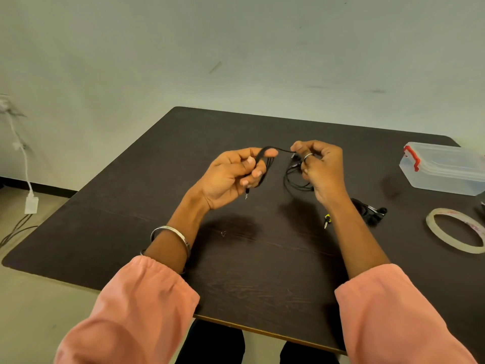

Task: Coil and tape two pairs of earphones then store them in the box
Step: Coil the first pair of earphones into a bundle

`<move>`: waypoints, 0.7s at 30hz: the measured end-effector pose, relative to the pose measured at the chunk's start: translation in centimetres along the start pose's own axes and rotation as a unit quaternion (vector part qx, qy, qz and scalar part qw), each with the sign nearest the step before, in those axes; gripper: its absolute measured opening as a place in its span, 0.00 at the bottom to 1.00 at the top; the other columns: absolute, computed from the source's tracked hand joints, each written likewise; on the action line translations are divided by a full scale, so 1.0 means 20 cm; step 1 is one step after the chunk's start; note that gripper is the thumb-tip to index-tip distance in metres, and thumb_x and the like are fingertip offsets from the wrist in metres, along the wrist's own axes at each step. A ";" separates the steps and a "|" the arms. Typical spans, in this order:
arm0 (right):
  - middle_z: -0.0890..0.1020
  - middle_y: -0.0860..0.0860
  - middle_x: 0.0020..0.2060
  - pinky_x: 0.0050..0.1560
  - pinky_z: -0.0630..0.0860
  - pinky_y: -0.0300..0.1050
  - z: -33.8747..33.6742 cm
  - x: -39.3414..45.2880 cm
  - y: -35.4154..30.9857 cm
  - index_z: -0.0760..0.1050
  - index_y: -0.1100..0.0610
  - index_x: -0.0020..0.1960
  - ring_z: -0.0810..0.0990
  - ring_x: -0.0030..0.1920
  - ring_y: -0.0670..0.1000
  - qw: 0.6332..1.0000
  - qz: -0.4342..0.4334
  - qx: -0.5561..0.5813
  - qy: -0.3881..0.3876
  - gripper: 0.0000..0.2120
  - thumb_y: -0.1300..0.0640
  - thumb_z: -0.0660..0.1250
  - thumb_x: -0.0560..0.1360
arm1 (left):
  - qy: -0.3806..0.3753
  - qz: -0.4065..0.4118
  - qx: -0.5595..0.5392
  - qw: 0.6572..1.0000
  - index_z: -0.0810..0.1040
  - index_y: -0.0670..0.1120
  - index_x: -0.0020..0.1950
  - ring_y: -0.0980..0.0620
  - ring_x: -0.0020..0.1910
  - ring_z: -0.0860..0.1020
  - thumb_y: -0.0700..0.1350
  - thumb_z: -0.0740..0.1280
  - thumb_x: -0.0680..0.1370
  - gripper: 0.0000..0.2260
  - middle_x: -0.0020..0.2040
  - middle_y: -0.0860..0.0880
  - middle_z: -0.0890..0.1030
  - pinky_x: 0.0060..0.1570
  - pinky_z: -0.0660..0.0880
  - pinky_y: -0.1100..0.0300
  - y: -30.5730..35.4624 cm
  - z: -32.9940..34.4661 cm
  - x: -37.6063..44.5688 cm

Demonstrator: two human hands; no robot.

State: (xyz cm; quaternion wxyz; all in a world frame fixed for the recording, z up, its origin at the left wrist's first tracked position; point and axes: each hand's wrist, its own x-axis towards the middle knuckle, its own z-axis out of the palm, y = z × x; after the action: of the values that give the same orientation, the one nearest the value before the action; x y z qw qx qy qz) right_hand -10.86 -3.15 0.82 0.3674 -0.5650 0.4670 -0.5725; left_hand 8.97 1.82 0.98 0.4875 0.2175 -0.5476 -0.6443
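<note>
So far the job looks only partly done. The left hand (231,174) has its fingers (252,164) curled shut around a bunch of black cord loops, the first earphones (265,164), held up above the middle of the tabletop (157,206). The right hand (322,166) pinches the other end of the same cord, and loose loops hang down under it. A short bit of cord runs between the two hands, from 9 o'clock to 3 o'clock. The bunch in the left hand is long from top to bottom, and its little plug (247,193) points down toward the tabletop.

The second earphones (372,211) lie on the tabletop at about 4 o'clock from the hands, not neatly wound, with a yellow plug (326,220) poking out by the right arm. The tape roll (456,233) lies flat farther out at 4 o'clock, with no tape on any cord yet. The clear box (443,169) with red clips sits shut at 3 o'clock. Taping and putting away are left, I think.
</note>
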 end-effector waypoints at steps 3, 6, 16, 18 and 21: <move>0.81 0.44 0.32 0.29 0.68 0.37 0.05 -0.02 0.00 0.83 0.54 0.41 0.73 0.27 0.41 0.987 -0.058 -0.129 -0.080 0.08 0.55 0.68 0.77 | 0.073 0.050 -0.069 0.994 0.69 0.33 0.65 0.59 0.26 0.65 0.37 0.50 0.83 0.15 0.35 0.50 0.74 0.31 0.64 0.65 0.01 -0.03 0.02; 0.78 0.39 0.32 0.38 0.70 0.28 0.11 -0.08 -0.05 0.82 0.59 0.49 0.78 0.34 0.35 0.936 -0.145 -0.247 -0.205 0.08 0.58 0.65 0.79 | 0.156 0.083 -0.101 0.979 0.70 0.32 0.65 0.59 0.28 0.67 0.37 0.50 0.83 0.15 0.36 0.50 0.75 0.32 0.65 0.66 0.02 -0.06 0.03; 0.81 0.51 0.37 0.40 0.77 0.55 0.23 -0.17 -0.05 0.77 0.57 0.46 0.77 0.37 0.54 0.797 -0.245 -0.430 -0.347 0.08 0.54 0.62 0.78 | 0.319 0.046 0.128 0.938 0.74 0.38 0.54 0.53 0.41 0.83 0.32 0.55 0.82 0.09 0.47 0.44 0.82 0.45 0.78 0.61 -0.02 -0.12 0.05; 0.82 0.49 0.36 0.38 0.77 0.51 0.22 -0.16 -0.05 0.79 0.56 0.46 0.76 0.34 0.50 0.816 -0.255 -0.400 -0.331 0.07 0.54 0.64 0.76 | 0.290 0.031 0.210 0.933 0.74 0.40 0.53 0.55 0.42 0.83 0.32 0.55 0.82 0.09 0.47 0.45 0.82 0.45 0.78 0.62 -0.04 -0.11 0.05; 0.84 0.47 0.38 0.33 0.69 0.34 0.19 -0.16 -0.09 0.83 0.57 0.48 0.74 0.30 0.45 0.881 -0.241 -0.304 -0.271 0.06 0.56 0.70 0.75 | 0.223 0.003 0.294 0.930 0.74 0.39 0.54 0.55 0.43 0.82 0.32 0.56 0.82 0.09 0.46 0.47 0.82 0.48 0.79 0.62 -0.06 -0.10 0.04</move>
State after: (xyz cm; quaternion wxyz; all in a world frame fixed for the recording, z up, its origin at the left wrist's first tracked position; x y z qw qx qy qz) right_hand -6.70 0.08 1.31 0.1405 -0.8773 0.3494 -0.2975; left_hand 9.80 -0.06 -0.53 0.5129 0.4875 -0.5903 -0.3884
